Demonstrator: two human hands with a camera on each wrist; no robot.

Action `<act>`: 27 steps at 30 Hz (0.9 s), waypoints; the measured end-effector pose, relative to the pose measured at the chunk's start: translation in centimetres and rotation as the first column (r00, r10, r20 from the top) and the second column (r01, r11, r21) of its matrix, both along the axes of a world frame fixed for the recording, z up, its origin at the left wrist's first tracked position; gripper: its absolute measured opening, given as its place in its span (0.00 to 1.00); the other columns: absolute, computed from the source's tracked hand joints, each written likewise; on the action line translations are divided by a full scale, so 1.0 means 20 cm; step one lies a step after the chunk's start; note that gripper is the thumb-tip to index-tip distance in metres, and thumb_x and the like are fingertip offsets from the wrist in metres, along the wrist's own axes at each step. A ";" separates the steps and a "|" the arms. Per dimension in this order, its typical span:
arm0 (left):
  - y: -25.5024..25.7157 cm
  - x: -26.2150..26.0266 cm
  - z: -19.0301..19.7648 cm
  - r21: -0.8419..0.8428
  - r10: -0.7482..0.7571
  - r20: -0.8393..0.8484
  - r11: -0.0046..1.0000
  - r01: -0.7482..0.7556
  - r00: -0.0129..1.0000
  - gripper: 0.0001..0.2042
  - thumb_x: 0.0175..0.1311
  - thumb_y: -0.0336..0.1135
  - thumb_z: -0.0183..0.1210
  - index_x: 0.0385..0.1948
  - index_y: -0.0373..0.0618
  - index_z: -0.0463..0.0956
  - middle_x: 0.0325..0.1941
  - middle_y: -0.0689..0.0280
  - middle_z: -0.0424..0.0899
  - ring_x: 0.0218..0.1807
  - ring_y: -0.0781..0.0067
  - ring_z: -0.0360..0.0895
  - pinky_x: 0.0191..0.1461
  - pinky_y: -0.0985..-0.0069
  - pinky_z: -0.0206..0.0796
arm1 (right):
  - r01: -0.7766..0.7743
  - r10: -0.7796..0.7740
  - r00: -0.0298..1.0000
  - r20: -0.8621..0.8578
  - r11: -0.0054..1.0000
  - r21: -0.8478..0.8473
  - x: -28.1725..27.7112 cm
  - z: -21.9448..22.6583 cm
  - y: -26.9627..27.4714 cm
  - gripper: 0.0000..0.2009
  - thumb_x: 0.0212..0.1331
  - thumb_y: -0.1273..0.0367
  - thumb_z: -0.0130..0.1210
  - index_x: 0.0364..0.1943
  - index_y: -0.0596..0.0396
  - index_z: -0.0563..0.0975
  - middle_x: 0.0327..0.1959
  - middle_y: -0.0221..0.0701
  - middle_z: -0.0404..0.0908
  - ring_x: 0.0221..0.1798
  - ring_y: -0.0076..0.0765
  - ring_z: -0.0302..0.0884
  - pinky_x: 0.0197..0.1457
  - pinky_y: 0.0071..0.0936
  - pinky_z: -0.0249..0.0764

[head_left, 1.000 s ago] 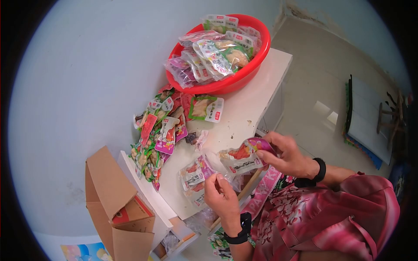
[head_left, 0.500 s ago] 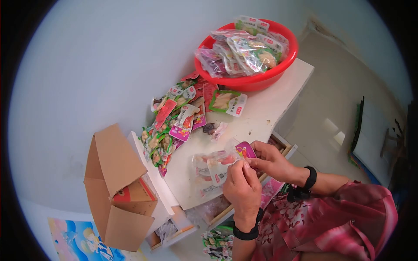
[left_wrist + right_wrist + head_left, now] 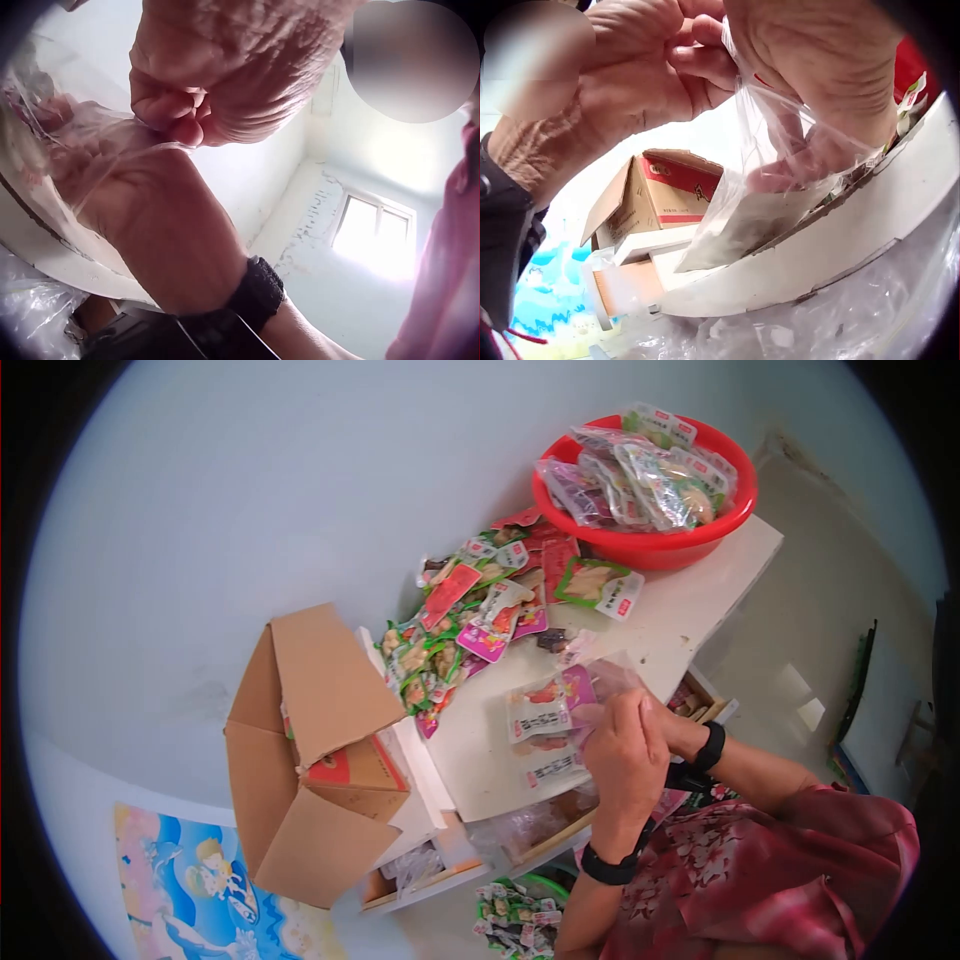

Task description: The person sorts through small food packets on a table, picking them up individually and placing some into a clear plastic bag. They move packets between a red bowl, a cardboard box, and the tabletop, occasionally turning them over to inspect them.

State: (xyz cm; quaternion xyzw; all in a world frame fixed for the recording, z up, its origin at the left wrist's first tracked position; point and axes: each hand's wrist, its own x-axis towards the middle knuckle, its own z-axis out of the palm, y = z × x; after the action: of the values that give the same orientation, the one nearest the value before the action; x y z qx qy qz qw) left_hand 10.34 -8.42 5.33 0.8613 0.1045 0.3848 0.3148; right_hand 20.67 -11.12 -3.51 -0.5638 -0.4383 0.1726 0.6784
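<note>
Over the front of the table my left hand (image 3: 625, 755) pinches the mouth of a clear plastic bag (image 3: 620, 670) between curled fingers and thumb. My right hand (image 3: 825, 75) reaches into that bag, mostly hidden behind the left in the head view. Its fingers (image 3: 772, 176) show through the plastic, holding the end of a snack packet (image 3: 540, 705) with a purple end and reddish food. A second packet (image 3: 550, 765) lies below it in the bag. In the left wrist view the plastic stretches across the right hand (image 3: 165, 217).
A heap of small snack packets (image 3: 420, 660) lies against the wall. One green packet (image 3: 600, 588) sits near a red basin (image 3: 680, 550) of filled bags. Left stands an open cardboard box (image 3: 335, 680). An open drawer (image 3: 530, 830) with plastic bags juts out below the table (image 3: 480, 760).
My right hand has carried the purple-ended packet into the clear bag, where another packet lay. The hands have come together, the left now in front. The head view has shifted left.
</note>
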 end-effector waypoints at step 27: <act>0.98 0.16 0.01 0.022 0.171 -0.251 0.985 -0.171 0.953 0.14 0.70 0.32 0.63 0.53 0.36 0.79 0.46 0.55 0.85 0.46 0.61 0.83 0.51 0.65 0.75 | 0.203 -0.190 0.889 -0.416 0.979 -0.013 0.20 0.19 -0.17 0.04 0.74 0.78 0.52 0.47 0.61 0.74 0.32 0.27 0.77 0.27 0.19 0.76 0.30 0.21 0.75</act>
State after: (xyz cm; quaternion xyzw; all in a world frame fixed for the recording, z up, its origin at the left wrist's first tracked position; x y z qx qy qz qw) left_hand 13.46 11.10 5.47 0.8909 0.2180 0.2979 0.2646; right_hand 24.59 -14.54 0.34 -0.5451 -0.2276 0.2120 0.7785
